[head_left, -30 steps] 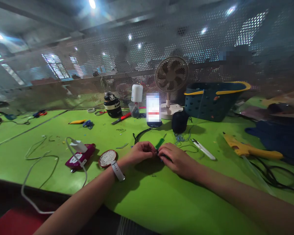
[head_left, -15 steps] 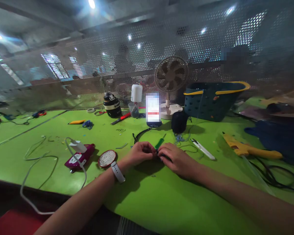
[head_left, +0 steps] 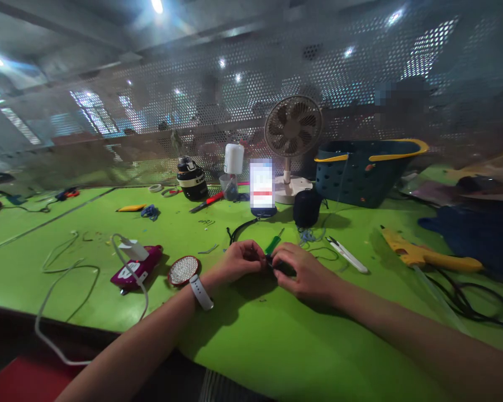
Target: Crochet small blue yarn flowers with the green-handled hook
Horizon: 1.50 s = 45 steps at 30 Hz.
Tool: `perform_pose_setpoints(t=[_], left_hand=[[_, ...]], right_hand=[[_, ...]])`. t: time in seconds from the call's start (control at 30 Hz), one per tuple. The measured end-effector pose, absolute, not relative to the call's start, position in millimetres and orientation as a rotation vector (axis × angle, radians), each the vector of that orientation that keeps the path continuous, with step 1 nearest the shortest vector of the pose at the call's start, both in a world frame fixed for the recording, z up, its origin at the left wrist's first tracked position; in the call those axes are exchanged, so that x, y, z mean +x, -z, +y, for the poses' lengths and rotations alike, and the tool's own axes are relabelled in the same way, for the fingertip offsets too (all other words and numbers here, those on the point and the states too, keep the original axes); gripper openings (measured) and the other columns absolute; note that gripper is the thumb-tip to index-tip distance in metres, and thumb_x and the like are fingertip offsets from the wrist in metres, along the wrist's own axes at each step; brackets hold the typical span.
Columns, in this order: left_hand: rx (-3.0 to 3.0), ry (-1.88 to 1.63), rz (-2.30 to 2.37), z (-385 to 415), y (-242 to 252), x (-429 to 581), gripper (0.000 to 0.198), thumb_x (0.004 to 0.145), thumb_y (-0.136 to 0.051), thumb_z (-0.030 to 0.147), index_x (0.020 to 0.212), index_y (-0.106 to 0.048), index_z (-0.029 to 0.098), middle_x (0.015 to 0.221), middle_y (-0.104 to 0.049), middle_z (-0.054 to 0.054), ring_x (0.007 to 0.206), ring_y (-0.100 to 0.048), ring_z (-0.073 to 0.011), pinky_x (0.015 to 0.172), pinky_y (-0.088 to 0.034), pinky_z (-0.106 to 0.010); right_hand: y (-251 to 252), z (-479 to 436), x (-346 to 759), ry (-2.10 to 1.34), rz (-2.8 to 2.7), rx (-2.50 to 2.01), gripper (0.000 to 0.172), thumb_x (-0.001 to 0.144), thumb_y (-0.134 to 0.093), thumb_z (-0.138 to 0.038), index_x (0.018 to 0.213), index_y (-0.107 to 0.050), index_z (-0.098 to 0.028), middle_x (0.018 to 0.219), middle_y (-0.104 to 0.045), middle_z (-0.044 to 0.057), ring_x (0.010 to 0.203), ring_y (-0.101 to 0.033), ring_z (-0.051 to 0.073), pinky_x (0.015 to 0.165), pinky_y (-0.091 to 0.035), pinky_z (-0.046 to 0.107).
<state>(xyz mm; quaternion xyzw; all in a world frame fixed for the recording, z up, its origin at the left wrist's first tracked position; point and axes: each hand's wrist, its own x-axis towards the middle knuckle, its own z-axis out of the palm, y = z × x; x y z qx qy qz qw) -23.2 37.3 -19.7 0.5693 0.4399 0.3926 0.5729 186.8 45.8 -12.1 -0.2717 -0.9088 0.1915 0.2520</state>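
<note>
My left hand [head_left: 242, 260] and my right hand [head_left: 297, 270] meet over the green table, fingertips pinched close together. Between them is a small dark piece [head_left: 270, 260], mostly covered by the fingers, so its kind does not show. Both hands are closed on it. Just beyond the fingertips lies a green-handled screwdriver [head_left: 273, 244]. A black strap [head_left: 243, 228] curves behind my left hand. To the left sits a round red-rimmed dish of white beads [head_left: 184, 271]. White thread snips [head_left: 347, 255] lie to the right of my right hand.
A yellow glue gun [head_left: 427, 257] with a cable lies at right. Behind stand a lit phone [head_left: 262, 184], a fan [head_left: 293, 127], a dark thread spool [head_left: 307, 208] and a green basket [head_left: 352, 181]. A purple power strip [head_left: 138, 270] with a white charger and cord is at left.
My right hand's fingers have shifted slightly at the dark piece, with the thumb a little farther right. My left hand stays almost where it was.
</note>
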Motion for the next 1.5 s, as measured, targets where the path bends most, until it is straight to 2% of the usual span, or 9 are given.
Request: perform_pose_setpoints(t=[0.2, 0.33, 0.63, 0.83, 1.03, 1.23, 1.37, 1.5], left_hand=[[1.335, -0.916, 1.060, 36, 18, -22, 0.030, 0.059, -0.084, 0.018, 0.077, -0.060, 0.013, 0.073, -0.070, -0.001, 0.067, -0.065, -0.0094, 0.068, -0.048, -0.023], [1.335, -0.904, 1.083, 36, 18, -22, 0.028, 0.060, -0.083, 0.016, 0.078, -0.061, 0.012, 0.074, -0.071, -0.001, 0.067, -0.064, -0.0092, 0.068, -0.047, -0.023], [1.327, -0.843, 1.083, 40, 18, -24, 0.028, 0.062, -0.083, 0.019, 0.080, -0.063, 0.012, 0.072, -0.070, -0.002, 0.065, -0.065, -0.0101, 0.066, -0.047, -0.023], [1.351, -0.840, 1.065, 37, 13, -23, 0.025, 0.066, -0.081, 0.022, 0.082, -0.064, 0.012, 0.075, -0.071, -0.003, 0.068, -0.065, -0.0103, 0.069, -0.048, -0.024], [1.425, -0.836, 1.066, 32, 9, -17, 0.031, 0.065, -0.082, 0.021, 0.089, -0.064, 0.013, 0.084, -0.073, -0.005, 0.077, -0.067, -0.0134, 0.079, -0.051, -0.030], [1.559, -0.878, 1.147, 33, 15, -14, 0.030, 0.065, -0.083, 0.024, 0.085, -0.064, 0.013, 0.081, -0.073, -0.005, 0.074, -0.067, -0.0145, 0.074, -0.053, -0.030], [1.588, -0.890, 1.134, 34, 17, -15, 0.021, 0.070, -0.079, 0.028, 0.080, -0.066, 0.014, 0.076, -0.072, -0.003, 0.067, -0.064, -0.0119, 0.066, -0.050, -0.026], [1.547, -0.901, 1.131, 35, 18, -16, 0.021, 0.068, -0.080, 0.028, 0.078, -0.067, 0.014, 0.073, -0.071, -0.001, 0.065, -0.062, -0.0108, 0.064, -0.048, -0.024]], right_hand=[[16, 47, 183, -0.538, -2.407, -0.816, 0.007, 0.086, -0.060, -0.021, 0.090, -0.058, -0.015, 0.092, -0.060, 0.009, 0.085, -0.056, 0.021, 0.077, -0.049, 0.038], [16, 49, 182, -0.571, -2.394, -0.789, 0.003, 0.089, -0.058, -0.017, 0.089, -0.060, -0.015, 0.092, -0.062, 0.009, 0.086, -0.058, 0.021, 0.078, -0.049, 0.037], [14, 59, 184, -0.737, -2.299, -0.785, 0.006, 0.085, -0.062, -0.010, 0.083, -0.065, -0.016, 0.086, -0.066, 0.006, 0.082, -0.061, 0.019, 0.076, -0.049, 0.034], [17, 60, 183, -0.738, -2.296, -0.801, 0.005, 0.087, -0.061, -0.012, 0.086, -0.065, -0.015, 0.088, -0.066, 0.007, 0.083, -0.061, 0.019, 0.076, -0.049, 0.034], [19, 63, 183, -0.732, -2.284, -0.805, 0.005, 0.086, -0.062, -0.012, 0.083, -0.065, -0.016, 0.087, -0.066, 0.007, 0.083, -0.061, 0.019, 0.077, -0.049, 0.035], [16, 63, 183, -0.744, -2.294, -0.800, 0.007, 0.085, -0.062, -0.010, 0.081, -0.065, -0.015, 0.086, -0.066, 0.006, 0.082, -0.062, 0.019, 0.075, -0.049, 0.033], [17, 64, 184, -0.751, -2.300, -0.792, 0.009, 0.085, -0.060, -0.009, 0.082, -0.064, -0.016, 0.086, -0.065, 0.005, 0.081, -0.062, 0.018, 0.075, -0.050, 0.033], [18, 65, 184, -0.746, -2.303, -0.786, 0.009, 0.085, -0.059, -0.009, 0.083, -0.064, -0.016, 0.086, -0.065, 0.006, 0.082, -0.061, 0.018, 0.076, -0.050, 0.034]])
